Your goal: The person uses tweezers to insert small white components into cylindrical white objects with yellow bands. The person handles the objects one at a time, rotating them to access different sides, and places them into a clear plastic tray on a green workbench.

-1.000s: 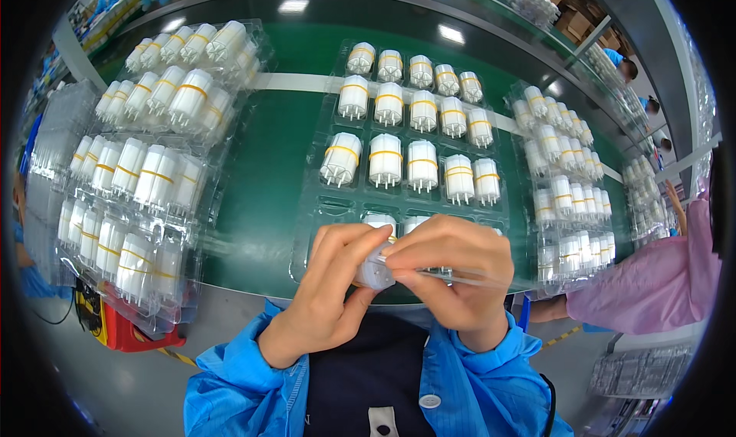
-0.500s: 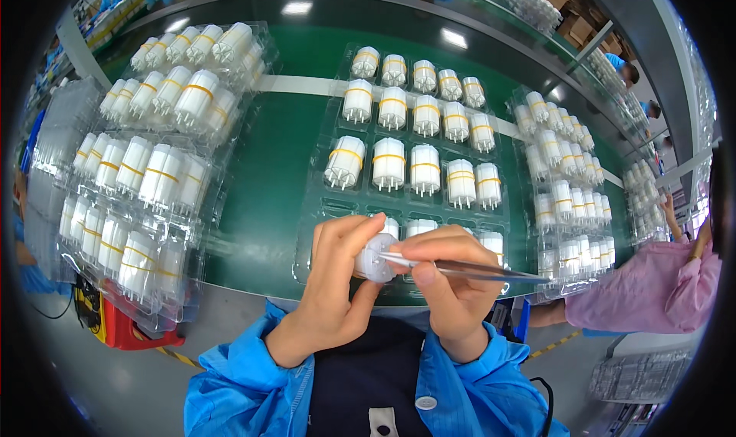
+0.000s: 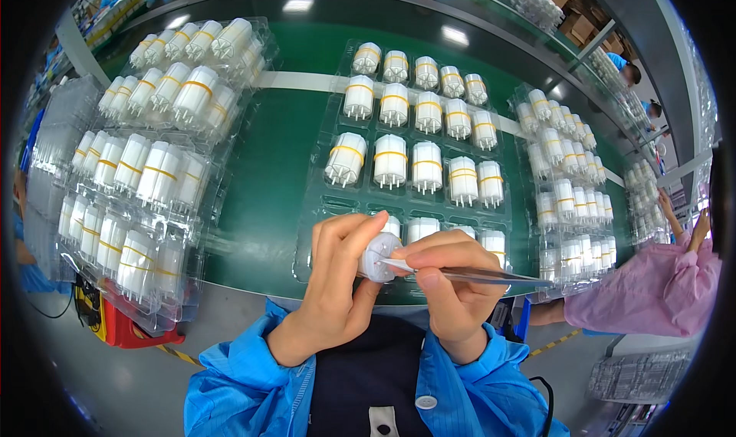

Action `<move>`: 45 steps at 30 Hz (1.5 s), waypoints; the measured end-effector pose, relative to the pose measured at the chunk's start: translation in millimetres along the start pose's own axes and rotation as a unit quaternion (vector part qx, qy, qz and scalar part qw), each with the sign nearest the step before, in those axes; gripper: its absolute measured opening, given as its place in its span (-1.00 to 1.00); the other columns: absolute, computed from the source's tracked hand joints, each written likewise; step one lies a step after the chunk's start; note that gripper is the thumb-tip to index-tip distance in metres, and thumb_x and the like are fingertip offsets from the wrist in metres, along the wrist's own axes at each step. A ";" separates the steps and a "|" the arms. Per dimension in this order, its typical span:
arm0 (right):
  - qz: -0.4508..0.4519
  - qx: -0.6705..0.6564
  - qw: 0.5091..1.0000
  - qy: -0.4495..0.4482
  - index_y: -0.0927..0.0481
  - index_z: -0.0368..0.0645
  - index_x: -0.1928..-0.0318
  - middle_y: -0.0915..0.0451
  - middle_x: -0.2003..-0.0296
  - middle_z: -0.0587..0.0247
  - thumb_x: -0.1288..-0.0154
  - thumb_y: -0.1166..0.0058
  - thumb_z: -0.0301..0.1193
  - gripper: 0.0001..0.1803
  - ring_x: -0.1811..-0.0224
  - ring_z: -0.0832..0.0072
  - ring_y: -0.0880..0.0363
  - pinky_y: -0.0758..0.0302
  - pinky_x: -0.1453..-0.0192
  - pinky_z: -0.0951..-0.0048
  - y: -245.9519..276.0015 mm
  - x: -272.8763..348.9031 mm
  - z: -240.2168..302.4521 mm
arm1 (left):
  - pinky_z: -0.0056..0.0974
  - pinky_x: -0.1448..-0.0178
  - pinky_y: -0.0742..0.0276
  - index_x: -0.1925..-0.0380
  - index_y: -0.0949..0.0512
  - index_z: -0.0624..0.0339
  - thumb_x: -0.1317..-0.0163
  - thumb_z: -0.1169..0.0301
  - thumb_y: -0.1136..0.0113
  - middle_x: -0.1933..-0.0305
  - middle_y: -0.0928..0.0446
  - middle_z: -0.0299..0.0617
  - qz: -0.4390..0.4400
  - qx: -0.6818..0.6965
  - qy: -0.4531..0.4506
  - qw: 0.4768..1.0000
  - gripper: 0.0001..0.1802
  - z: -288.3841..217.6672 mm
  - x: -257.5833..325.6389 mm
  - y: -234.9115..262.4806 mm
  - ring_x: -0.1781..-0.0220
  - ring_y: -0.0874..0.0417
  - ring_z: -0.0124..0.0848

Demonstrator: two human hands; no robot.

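The left hand (image 3: 337, 284) grips a small white cylindrical part (image 3: 378, 254) between thumb and fingers, its round end turned toward the camera. The right hand (image 3: 452, 284) pinches metal tweezers (image 3: 468, 272), whose tip touches that end. Both hover over the near edge of a clear plastic tray (image 3: 322, 199) of similar white parts with yellow bands, lying on the green table (image 3: 268, 169). Stacked filled trays (image 3: 146, 169) sit to the left, and another tray (image 3: 567, 184) lies to the right. A person's pink sleeve (image 3: 644, 291) shows at far right.

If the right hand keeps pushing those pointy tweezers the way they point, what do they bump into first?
The white plastic cylinder that the left hand holds. The right hand aims the tweezers leftward, and their tip looks to be already at its flat end, though depth is hard to judge.
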State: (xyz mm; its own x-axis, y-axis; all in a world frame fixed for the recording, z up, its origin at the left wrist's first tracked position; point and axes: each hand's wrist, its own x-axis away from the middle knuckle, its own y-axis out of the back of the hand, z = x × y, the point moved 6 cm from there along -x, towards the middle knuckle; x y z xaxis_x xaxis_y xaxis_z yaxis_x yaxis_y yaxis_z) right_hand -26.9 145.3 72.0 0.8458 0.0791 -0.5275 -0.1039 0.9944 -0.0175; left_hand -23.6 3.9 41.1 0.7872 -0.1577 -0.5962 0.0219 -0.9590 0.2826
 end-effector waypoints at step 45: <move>0.028 0.023 0.999 0.001 -0.65 -0.37 0.22 -0.70 0.29 0.01 -0.22 -0.20 -0.63 -0.88 0.25 0.35 -0.66 -0.57 0.14 0.43 1.6 -2.9 -2.0 | -0.13 -0.14 -0.42 -0.27 -0.33 0.39 0.01 0.74 -0.24 -0.08 -0.41 0.13 0.033 -0.038 -0.012 0.999 -0.27 0.6 -1.5 0.4 -0.07 -0.46 -0.04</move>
State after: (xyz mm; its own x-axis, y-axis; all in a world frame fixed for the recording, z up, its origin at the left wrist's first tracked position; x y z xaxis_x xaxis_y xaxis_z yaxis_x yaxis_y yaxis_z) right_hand -30.6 146.6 71.8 0.8386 0.1346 -0.5278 -0.1267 0.9906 0.0514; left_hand -25.1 3.6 41.6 0.7738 -0.2256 -0.5919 0.0185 -0.9260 0.3771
